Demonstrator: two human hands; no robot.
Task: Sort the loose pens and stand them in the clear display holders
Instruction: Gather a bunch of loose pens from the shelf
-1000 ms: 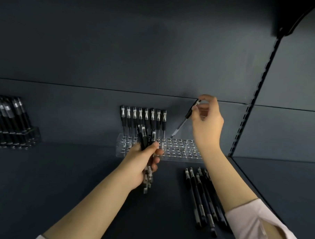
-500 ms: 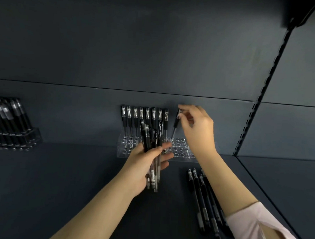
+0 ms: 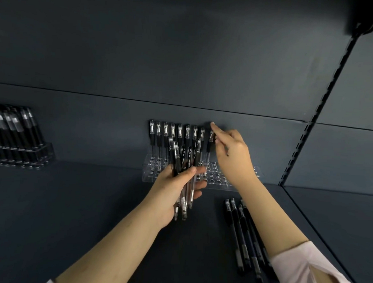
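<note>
A clear display holder (image 3: 222,181) stands against the shelf's back wall. Its back row holds several black pens (image 3: 173,132) standing upright. My left hand (image 3: 168,194) grips a bundle of several black pens (image 3: 177,156) in front of the holder, caps up. My right hand (image 3: 232,152) is raised at the right end of the row. Its index finger is straight and points up, right next to the cap of the last standing pen (image 3: 208,151). Several loose black pens (image 3: 241,233) lie on the shelf under my right forearm.
A second clear holder (image 3: 20,155), filled with several black pens, stands at the far left. A slotted upright (image 3: 298,150) and a side panel close the shelf on the right. The dark back wall rises just behind the holder.
My right hand brought one pen down from a slant and stood it at the right end of the row; its fingers have now loosened at the cap. My left hand lifted its bundle slightly.
</note>
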